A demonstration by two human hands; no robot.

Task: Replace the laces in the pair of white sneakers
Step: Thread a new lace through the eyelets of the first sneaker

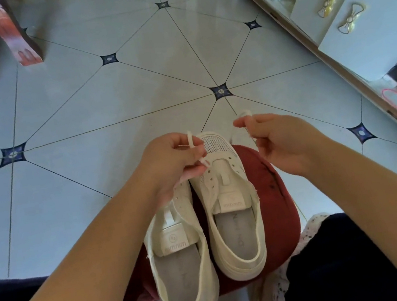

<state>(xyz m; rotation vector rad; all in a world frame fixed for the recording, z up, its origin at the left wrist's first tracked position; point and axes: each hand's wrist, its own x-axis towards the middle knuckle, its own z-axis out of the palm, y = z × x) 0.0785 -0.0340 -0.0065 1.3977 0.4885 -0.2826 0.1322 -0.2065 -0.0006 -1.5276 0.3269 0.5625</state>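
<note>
White lace [190, 138], pinched in the left hand [170, 160], aims its tip down at the left eyelet row [209, 176] of the right-hand sneaker [228, 197], which points away on a red cushion [274, 190]. The right hand [282, 142] pinches a lace end [247, 114] beside the toe, farther off.

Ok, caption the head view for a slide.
Left hand and right hand each pinch white lace above two white sneakers on a red stool.
</note>
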